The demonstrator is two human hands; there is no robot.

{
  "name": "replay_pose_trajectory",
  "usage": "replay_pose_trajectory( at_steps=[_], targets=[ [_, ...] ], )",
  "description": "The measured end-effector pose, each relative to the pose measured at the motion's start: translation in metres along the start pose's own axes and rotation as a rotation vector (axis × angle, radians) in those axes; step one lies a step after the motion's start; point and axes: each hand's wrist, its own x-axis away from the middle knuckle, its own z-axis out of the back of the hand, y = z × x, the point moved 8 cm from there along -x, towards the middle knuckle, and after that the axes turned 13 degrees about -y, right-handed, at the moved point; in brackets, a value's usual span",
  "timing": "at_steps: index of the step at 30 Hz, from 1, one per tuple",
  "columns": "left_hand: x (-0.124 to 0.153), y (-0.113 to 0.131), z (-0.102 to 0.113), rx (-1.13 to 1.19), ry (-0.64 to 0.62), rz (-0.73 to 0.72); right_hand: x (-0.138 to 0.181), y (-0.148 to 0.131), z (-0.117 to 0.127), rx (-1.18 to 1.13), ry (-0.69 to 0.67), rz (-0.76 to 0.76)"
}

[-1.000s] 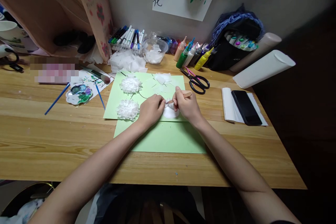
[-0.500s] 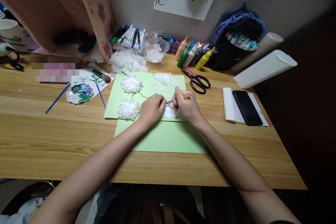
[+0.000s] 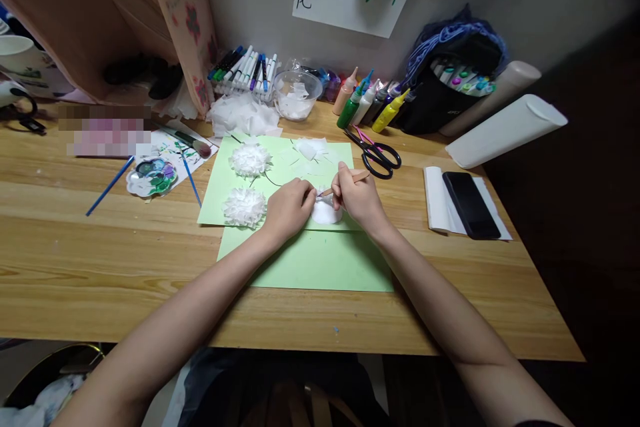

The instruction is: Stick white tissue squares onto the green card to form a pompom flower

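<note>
Left of the green sheet (image 3: 320, 267), a paint palette (image 3: 151, 177) lies on the wooden desk (image 3: 75, 260) with a blue brush (image 3: 109, 187) just beside it. On the left part of the green sheet, two white paper flowers sit one behind the other, the far flower (image 3: 249, 160) and the near flower (image 3: 244, 207). Near the middle of the sheet, the left hand (image 3: 287, 208) is curled, and its fingertips close on the left edge of a white paper bundle (image 3: 327, 212). The right hand (image 3: 357, 199) grips a wooden stick (image 3: 354, 179), with the tip against the top of the bundle; the two hands almost touch. Right of the sheet lie black scissors (image 3: 376, 155), and farther right a dark phone (image 3: 470, 204).
</note>
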Motion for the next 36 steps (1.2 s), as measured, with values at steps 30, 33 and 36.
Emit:
replay_pose_trajectory(
  at_steps=[30,33,36],
  targets=[
    [0.0,-0.0006,-0.0008,0.004,-0.012,0.005,0.0015,-0.0021,0.0004,0.029,0.016,0.002],
    [0.0006,-0.0001,-0.0003,-0.003,-0.008,0.005,0.0014,-0.0045,-0.0002,-0.005,-0.027,0.009],
    [0.0007,-0.0001,0.0001,-0.005,-0.002,0.003,0.0033,-0.0085,0.0032,-0.024,-0.018,0.021]
  ],
)
